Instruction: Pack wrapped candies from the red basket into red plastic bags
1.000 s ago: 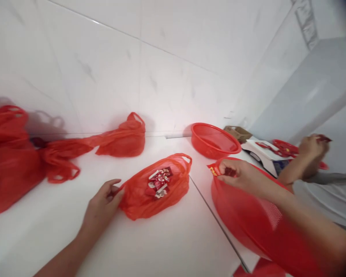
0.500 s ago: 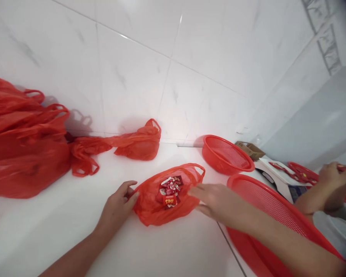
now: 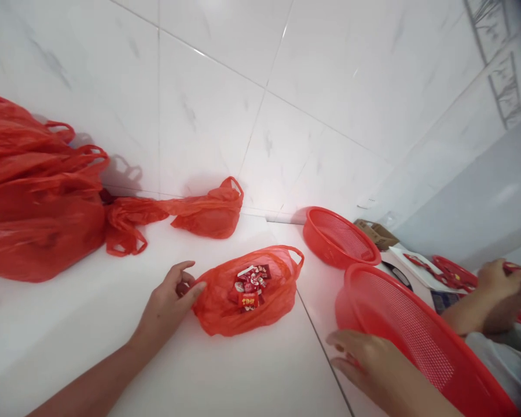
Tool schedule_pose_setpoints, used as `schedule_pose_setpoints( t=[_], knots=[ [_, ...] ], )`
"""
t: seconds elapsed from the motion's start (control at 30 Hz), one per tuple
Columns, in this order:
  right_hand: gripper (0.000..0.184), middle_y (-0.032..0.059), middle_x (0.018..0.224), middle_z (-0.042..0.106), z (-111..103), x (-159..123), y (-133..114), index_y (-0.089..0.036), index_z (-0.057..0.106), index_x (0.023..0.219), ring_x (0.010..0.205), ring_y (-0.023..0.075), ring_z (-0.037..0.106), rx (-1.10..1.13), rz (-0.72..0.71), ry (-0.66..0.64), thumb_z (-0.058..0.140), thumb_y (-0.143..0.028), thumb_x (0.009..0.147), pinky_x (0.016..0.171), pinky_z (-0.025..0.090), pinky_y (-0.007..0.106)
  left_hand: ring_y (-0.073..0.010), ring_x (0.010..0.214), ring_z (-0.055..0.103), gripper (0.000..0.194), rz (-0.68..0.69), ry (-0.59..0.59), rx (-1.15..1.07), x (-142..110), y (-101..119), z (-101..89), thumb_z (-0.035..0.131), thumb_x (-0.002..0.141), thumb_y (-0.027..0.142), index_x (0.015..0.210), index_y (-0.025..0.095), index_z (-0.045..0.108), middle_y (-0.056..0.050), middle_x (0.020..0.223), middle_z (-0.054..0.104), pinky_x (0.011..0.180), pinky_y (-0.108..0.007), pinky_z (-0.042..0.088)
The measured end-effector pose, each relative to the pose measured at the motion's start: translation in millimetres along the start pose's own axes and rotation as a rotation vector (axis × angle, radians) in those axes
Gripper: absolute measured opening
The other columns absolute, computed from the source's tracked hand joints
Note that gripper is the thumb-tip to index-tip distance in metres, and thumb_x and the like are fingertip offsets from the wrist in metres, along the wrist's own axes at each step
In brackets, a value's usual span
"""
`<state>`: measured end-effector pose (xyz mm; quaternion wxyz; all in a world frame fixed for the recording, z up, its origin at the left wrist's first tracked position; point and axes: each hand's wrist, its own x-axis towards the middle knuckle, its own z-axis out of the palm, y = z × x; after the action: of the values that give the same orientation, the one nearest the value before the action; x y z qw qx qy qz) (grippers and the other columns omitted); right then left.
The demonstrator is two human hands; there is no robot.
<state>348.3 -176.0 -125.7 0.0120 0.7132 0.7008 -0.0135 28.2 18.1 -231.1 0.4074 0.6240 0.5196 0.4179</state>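
Observation:
A small red plastic bag (image 3: pixel 260 307) lies open on the white surface with several wrapped red sweets (image 3: pixel 249 285) inside. My left hand (image 3: pixel 167 304) rests at the bag's left edge, thumb and fingers pinching the plastic. My right hand (image 3: pixel 369 362) hovers low at the near rim of a large red mesh basket (image 3: pixel 417 336), fingers loosely spread and holding nothing.
A second red mesh basket (image 3: pixel 341 237) stands behind the large one. Filled red bags (image 3: pixel 39 202) pile up at the left, another red bag (image 3: pixel 204 211) lies by the tiled wall. At the right, another person's hands (image 3: pixel 501 284) work over a white scale (image 3: pixel 417 266); a brown box (image 3: pixel 375 231) sits behind.
My right hand dropped a sweet into the small bag, then pulled back right and down to the large basket's rim. My left hand stayed on the bag.

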Motion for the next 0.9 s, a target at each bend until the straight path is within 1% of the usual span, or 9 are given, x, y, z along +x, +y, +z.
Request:
schedule_pose_setpoints(
  t=[0.1,0.17,0.3,0.37,0.43,0.5,0.57,0.73,0.9],
  knots=[
    [0.025,0.0068,0.098,0.067,5,28,-14,-0.028,0.059,0.109,0.083,0.0241,0.065,0.148,0.043,0.071,0.051,-0.031,0.086,0.070,0.051,0.035,-0.0192,0.074,0.059,0.058,-0.021,-0.002,0.145,-6,8,-1.1,0.053,0.077,0.056,0.126,0.030,0.039,-0.001,0.093,0.059,0.068,-0.032,0.049],
    [0.040,0.0101,0.116,0.060,10,55,-24,-0.026,0.048,0.125,0.100,0.0269,0.060,0.228,0.072,0.265,0.049,-0.033,0.086,0.079,0.050,0.040,-0.0228,0.079,0.061,0.066,-0.060,-0.026,0.211,-13,13,-1.1,0.054,0.074,0.059,0.130,0.028,0.036,-0.004,0.097,0.059,0.069,-0.036,0.050],
    [0.070,0.0152,0.145,0.030,26,117,-34,-0.017,0.024,0.140,0.133,0.0269,0.029,0.422,0.160,0.629,0.055,-0.032,0.079,0.103,0.035,0.044,-0.0223,0.067,0.062,0.072,-0.196,-0.152,0.084,-22,22,-0.1,0.056,0.073,0.057,0.133,0.025,0.032,-0.005,0.090,0.061,0.054,-0.034,0.051],
    [0.063,0.0163,0.139,0.037,33,143,-32,-0.015,0.040,0.130,0.131,0.0293,0.032,0.526,0.261,0.632,0.060,-0.033,0.074,0.101,0.035,0.043,-0.0190,0.061,0.060,0.066,-0.183,-0.187,-0.039,-19,29,-1.4,0.055,0.075,0.050,0.131,0.024,0.033,-0.003,0.083,0.060,0.047,-0.030,0.049],
    [0.034,0.0139,0.111,0.058,33,161,-27,-0.016,0.059,0.098,0.111,0.0309,0.049,0.632,0.309,0.520,0.063,-0.034,0.069,0.089,0.042,0.041,-0.0175,0.062,0.060,0.059,-0.110,-0.169,-0.112,-9,42,-5.5,0.056,0.075,0.042,0.127,0.022,0.037,0.000,0.079,0.059,0.048,-0.028,0.050],
    [0.020,0.0063,0.075,0.062,22,168,-22,-0.018,0.057,0.066,0.082,0.0252,0.059,0.727,0.284,0.416,0.063,-0.037,0.069,0.072,0.046,0.035,-0.0169,0.064,0.061,0.056,-0.018,-0.126,-0.150,7,60,-12.4,0.058,0.074,0.038,0.124,0.021,0.040,0.001,0.078,0.058,0.051,-0.028,0.051],
    [0.028,0.0016,0.062,0.058,2,167,-18,-0.019,0.052,0.059,0.066,0.0188,0.056,0.795,0.233,0.410,0.057,-0.042,0.074,0.063,0.044,0.030,-0.0164,0.066,0.061,0.055,0.089,-0.082,-0.193,24,85,-20.6,0.060,0.073,0.035,0.122,0.019,0.042,0.001,0.078,0.058,0.055,-0.029,0.052],
    [0.029,0.0013,0.077,0.062,-58,149,-10,-0.018,0.057,0.073,0.068,0.0142,0.056,1.283,0.108,0.725,0.057,-0.046,0.079,0.063,0.044,0.026,-0.0131,0.066,0.060,0.051,0.341,0.034,-0.314,51,150,-38.1,0.063,0.071,0.026,0.118,0.017,0.045,0.000,0.081,0.059,0.060,-0.027,0.051],
    [0.026,0.0003,0.072,0.058,-77,136,-9,-0.018,0.057,0.066,0.067,0.0129,0.054,1.534,-0.002,0.919,0.069,-0.040,0.074,0.063,0.044,0.024,-0.0115,0.065,0.060,0.045,0.436,0.120,-0.307,52,195,-49.5,0.065,0.071,0.024,0.113,0.020,0.050,-0.002,0.091,0.059,0.064,-0.029,0.052]
  ],
)
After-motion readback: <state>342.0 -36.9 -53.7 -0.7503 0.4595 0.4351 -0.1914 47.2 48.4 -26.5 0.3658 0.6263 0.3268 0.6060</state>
